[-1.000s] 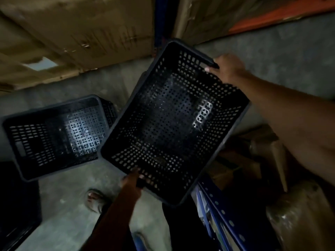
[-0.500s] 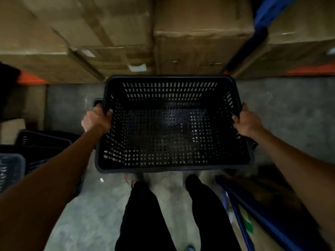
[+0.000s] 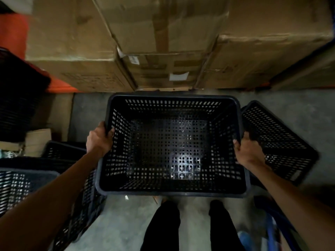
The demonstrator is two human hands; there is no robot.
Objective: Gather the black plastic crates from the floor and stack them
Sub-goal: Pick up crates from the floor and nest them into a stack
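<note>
I hold an empty black perforated plastic crate (image 3: 172,147) level in front of me, above the floor and my legs. My left hand (image 3: 98,139) grips its left rim and my right hand (image 3: 247,151) grips its right rim. Another black crate (image 3: 277,140) lies tilted on the floor just to the right, close against the held one. More black crates (image 3: 59,153) stand at the lower left, one (image 3: 18,185) with its open top facing up under my left forearm.
Large cardboard boxes (image 3: 163,42) on an orange shelf beam fill the far side. A dark stack (image 3: 18,98) rises at the far left. A blue metal frame (image 3: 279,225) sits at the lower right. Grey concrete floor (image 3: 123,223) lies around my feet.
The view has swung from right to left along the aisle. The crate went from a tilted one-sided hold to level between both hands; a tilted crate now shows on the right.
</note>
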